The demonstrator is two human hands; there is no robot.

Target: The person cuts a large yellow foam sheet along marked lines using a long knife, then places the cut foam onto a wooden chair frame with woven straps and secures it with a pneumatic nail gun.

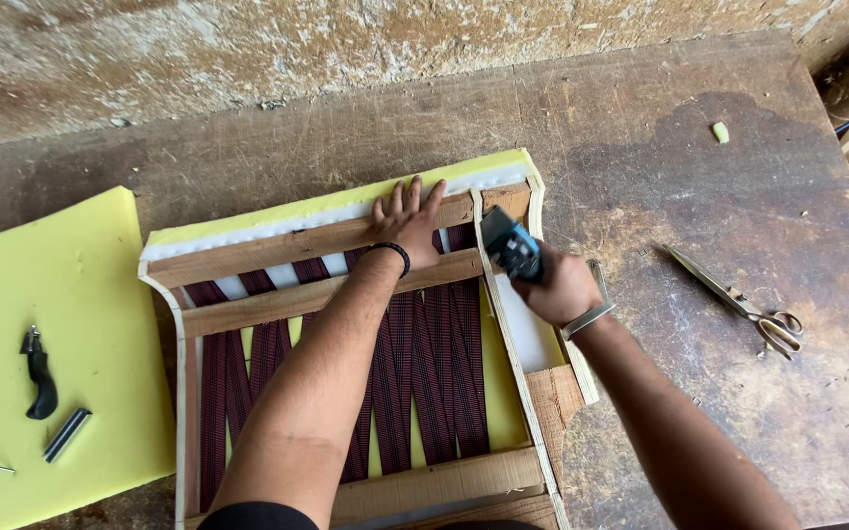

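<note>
A wooden seat frame (297, 243) lies on the workbench, with dark red webbing straps (424, 363) stretched across it and yellow foam showing under and behind it. My left hand (407, 218) presses flat on the frame's upper wooden rail, fingers spread. My right hand (560, 285) grips a blue staple gun (511, 245), its nose held against the frame's right side rail near the top corner.
A yellow foam sheet (71, 294) lies at the left with a black-handled tool (40, 378), a small metal bar (67, 434) and a thin rod on it. Scissors (738, 299) rest on the bench (699, 177) to the right. A rough wall runs along the back.
</note>
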